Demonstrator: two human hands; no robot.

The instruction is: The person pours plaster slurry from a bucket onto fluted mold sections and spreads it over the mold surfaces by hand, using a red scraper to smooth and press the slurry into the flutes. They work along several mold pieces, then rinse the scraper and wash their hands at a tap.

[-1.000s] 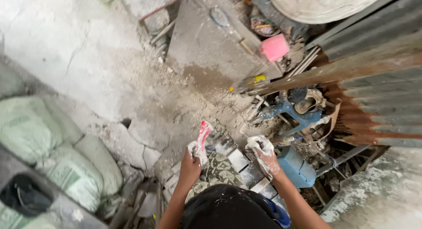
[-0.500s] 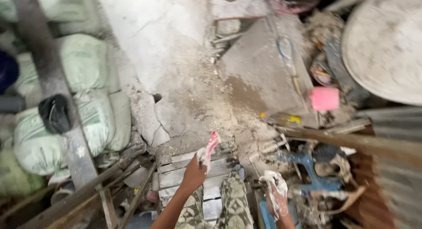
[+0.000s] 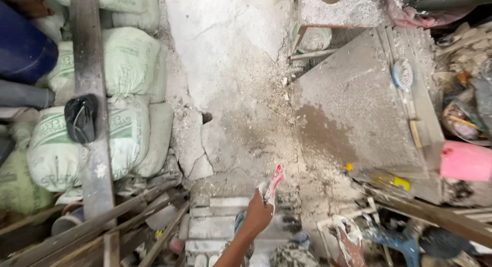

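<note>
View: I look straight down at a dusty, cracked concrete floor (image 3: 230, 67); over the last second my gaze has swung left, so the stacked sacks now fill the left side.
Left hand: my left hand (image 3: 258, 216) is clenched around a small red and white packet (image 3: 272, 184), which sticks up and tilts right from my fist. It has stayed raised in front of me as before.
Right hand: my right hand (image 3: 349, 239) has dropped to the lower edge of view. It is wrapped in, or gripping, a crumpled white plastic bag (image 3: 347, 231); I cannot tell which.
What the change means: both items remain in my grasp; only my viewpoint and arm height shifted.
Sacks: pale green woven sacks (image 3: 128, 67), plump and soft, lie stacked at left.
Slab: a flat grey sheet (image 3: 353, 108), powder-covered with a darker damp patch, leans at right.
Brush: a blue bristled brush (image 3: 403, 74) rests on the slab.
Pink container: a smooth pink tub (image 3: 465, 161) sits at the far right.
Bricks: pale blocks (image 3: 215, 226) lie beneath my left hand.
</note>
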